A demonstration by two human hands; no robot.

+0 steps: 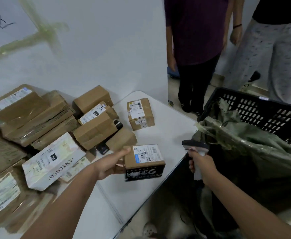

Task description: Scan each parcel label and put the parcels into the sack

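1 small parcel [144, 161], label up, sits gripped in the left hand [109, 165]; the right hand [200, 165] grips the scanner [195, 147] just right of it, sack [255, 149] beyond.

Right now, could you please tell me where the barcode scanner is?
In the head view, the barcode scanner is in the right hand, just off the table's right edge, between the held parcel and the green sack.

The parcels [96, 130] are matt brown cardboard, some sealed with glossy clear tape, and bear white paper labels; one white box [53, 161] looks like smooth printed card. The table [163, 135] has a smooth, matt white top. The sack [255, 144] is thin, crinkled green plastic with a slight sheen, set in a black perforated plastic basket [255, 109].
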